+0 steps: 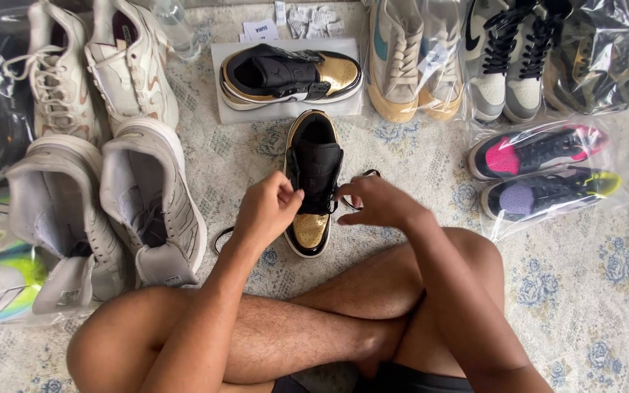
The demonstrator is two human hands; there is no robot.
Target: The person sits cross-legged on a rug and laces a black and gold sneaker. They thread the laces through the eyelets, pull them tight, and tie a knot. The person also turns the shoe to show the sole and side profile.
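A black and gold sneaker (313, 156) stands on the patterned carpet in front of my crossed legs, its gold toe pointing at me. My left hand (267, 209) pinches a black lace (221, 239) at the shoe's left side. My right hand (373, 201) pinches the lace's other end at the right side, where a loop (368, 174) lies on the carpet. The matching sneaker (289, 74) lies on its side on a white sheet just behind.
Grey sneakers (147, 200) and white ones (129, 62) sit to the left. Bagged pairs lie at the right (540, 171) and back right (518, 54). A plastic bottle (176, 29) stands at the back. My bare legs (307, 327) are crossed near the bottom.
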